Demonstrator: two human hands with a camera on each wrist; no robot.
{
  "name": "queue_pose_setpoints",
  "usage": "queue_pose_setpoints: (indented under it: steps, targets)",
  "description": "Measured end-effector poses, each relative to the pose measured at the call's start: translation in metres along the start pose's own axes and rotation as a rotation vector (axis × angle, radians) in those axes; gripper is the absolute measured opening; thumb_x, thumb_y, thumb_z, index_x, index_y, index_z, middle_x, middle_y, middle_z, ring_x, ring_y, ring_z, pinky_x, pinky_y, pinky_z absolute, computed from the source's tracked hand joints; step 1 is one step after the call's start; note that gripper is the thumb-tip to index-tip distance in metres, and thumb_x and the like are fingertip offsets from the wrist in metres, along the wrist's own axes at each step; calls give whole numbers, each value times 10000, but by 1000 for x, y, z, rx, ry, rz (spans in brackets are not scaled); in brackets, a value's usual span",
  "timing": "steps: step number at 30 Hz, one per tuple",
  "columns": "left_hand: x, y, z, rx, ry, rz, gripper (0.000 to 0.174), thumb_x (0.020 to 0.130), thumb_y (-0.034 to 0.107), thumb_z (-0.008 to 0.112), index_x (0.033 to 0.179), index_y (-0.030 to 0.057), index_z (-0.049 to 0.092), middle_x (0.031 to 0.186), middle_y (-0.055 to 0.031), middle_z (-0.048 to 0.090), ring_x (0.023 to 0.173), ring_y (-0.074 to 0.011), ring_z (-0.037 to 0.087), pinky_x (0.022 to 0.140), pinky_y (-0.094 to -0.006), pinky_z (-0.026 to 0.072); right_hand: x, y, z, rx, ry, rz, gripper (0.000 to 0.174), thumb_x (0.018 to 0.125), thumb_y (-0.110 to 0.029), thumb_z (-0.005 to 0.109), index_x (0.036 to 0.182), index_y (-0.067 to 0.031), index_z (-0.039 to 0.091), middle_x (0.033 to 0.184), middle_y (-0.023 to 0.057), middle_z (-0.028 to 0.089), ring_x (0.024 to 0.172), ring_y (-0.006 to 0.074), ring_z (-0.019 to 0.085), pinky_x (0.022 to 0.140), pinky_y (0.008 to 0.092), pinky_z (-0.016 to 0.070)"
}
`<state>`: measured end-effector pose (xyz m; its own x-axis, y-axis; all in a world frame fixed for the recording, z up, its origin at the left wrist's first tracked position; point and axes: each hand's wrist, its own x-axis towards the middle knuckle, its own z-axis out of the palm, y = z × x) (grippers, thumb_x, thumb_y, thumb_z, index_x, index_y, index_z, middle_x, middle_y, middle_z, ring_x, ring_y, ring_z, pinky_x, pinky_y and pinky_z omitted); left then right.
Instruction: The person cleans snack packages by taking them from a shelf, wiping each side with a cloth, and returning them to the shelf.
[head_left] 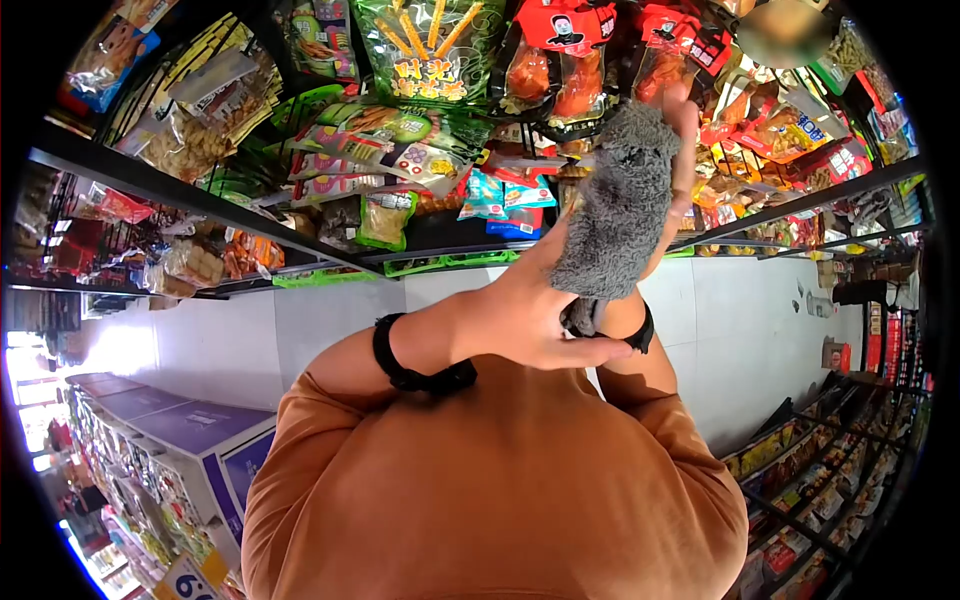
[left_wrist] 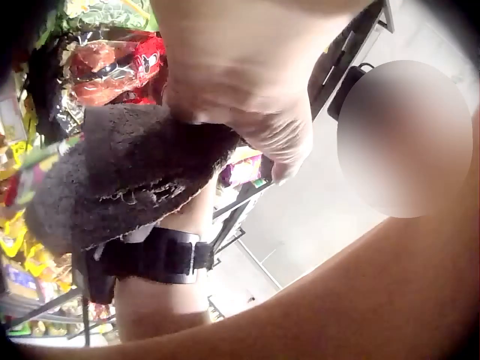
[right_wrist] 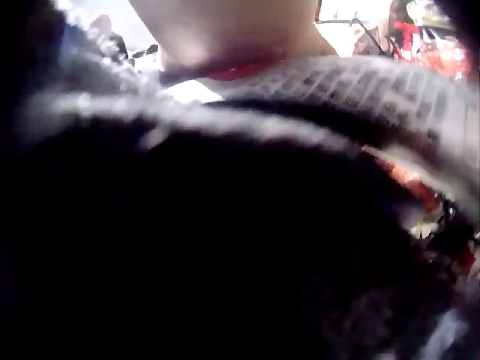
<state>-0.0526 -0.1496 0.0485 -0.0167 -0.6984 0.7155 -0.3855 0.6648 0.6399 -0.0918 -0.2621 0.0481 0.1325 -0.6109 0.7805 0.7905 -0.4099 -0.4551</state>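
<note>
A fuzzy dark grey cloth [head_left: 620, 200] is held up in front of the shelf. My left hand [head_left: 515, 315] grips its lower left edge, the thumb pointing right below it. In the left wrist view the left hand [left_wrist: 247, 90] pinches the folded cloth [left_wrist: 142, 172] from above. Mostly behind the cloth is my right hand [head_left: 683, 150], whose straight fingers show along the right edge. A black strap [left_wrist: 165, 255] circles the right wrist just below the cloth. Dark, blurred fabric [right_wrist: 210, 232] fills most of the right wrist view.
A shelf with a black front rail [head_left: 210, 200] holds bagged snacks, including a green bag [head_left: 430, 50] and red-topped meat packs [head_left: 565, 60]. Pale floor tiles [head_left: 340, 320] lie below. Purple boxes [head_left: 170, 415] stand at left, and another stocked rack [head_left: 840, 470] at lower right.
</note>
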Motion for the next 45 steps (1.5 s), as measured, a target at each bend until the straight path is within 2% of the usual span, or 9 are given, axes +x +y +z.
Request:
queue_pose_setpoints:
  steps: [2, 7, 11, 16, 24, 29, 32, 35, 45]
  targets:
    - [-4, -3, -10, 199, 32, -8, 562, 792, 163, 706, 1283, 11, 478, 1337, -228, 423, 1232, -427, 410, 1037, -475, 339, -1, -10, 22, -122, 24, 220, 688, 992, -490, 221, 1458, 16, 221, 1497, 183, 280, 1299, 246, 392, 1032, 368, 346]
    - [-13, 23, -69, 51, 132, -473, 251, 859, 32, 589, 1109, 14, 585, 1039, -162, 609, 928, -289, 596, 832, -348, 483, 10, 9, 28, -463, -127, -41, 627, 987, -398, 361, 1416, 51, 280, 1465, 209, 320, 1365, 299, 306, 1111, 406, 249]
    - [-30, 13, -115, 116, 434, -353, 97, 805, 65, 728, 828, -19, 685, 754, -21, 672, 688, -56, 570, 665, -226, 468, -2, 27, 17, -220, -122, 265, 1044, 709, -562, 745, 1447, -54, 210, 1425, 176, 368, 1243, 260, 443, 1008, 377, 400]
    - [-37, 7, -161, 289, 483, -375, 136, 768, 83, 764, 760, -30, 689, 686, -9, 668, 604, -23, 531, 556, -192, 426, -38, 33, 6, 219, -119, 920, 537, 726, -245, 820, 1132, 12, 579, 1005, 75, 648, 889, 158, 617, 764, 273, 484]
    - [-60, 12, -206, 95, 984, -401, 220, 922, 180, 605, 846, -26, 623, 749, 34, 556, 684, -36, 452, 596, -203, 371, -42, -1, 34, -103, 112, 694, 360, 827, -100, 683, 1137, 34, 555, 990, 97, 647, 856, 160, 642, 782, 298, 523]
    - [-61, 21, -162, 7, 818, -470, 274, 992, 275, 477, 985, 10, 546, 828, 32, 494, 754, -80, 432, 650, -235, 365, -45, -9, 91, 11, -179, 598, 686, 869, -374, 622, 1315, 109, 424, 1404, 246, 395, 1391, 315, 263, 1140, 435, 197]
    - [-39, 30, -124, -308, 448, -428, 578, 983, 482, 391, 1288, -9, 394, 1145, -53, 488, 1029, -143, 461, 897, -290, 375, -61, 13, 98, -53, -513, 242, 364, 887, -315, 582, 1074, -9, 522, 1504, 305, 148, 1419, 430, 94, 1114, 527, 85]
    - [-43, 21, -112, -640, 314, -481, 776, 958, 599, 225, 1478, 34, 117, 1535, -102, 169, 1401, -209, 201, 1132, -377, 188, -71, 10, 106, -15, -407, 271, 754, 864, -570, 526, 1323, 11, 386, 1533, 279, 17, 1438, 375, -27, 1126, 479, 13]
    - [-13, 7, -97, -517, 528, -549, 727, 936, 641, 286, 1427, 105, 290, 1285, -37, 424, 1161, -150, 423, 1002, -320, 337, -37, -11, 61, 155, -798, 441, 1452, 495, -990, 283, 1468, 58, 31, 1554, 186, -83, 1435, 304, -113, 1122, 467, -82]
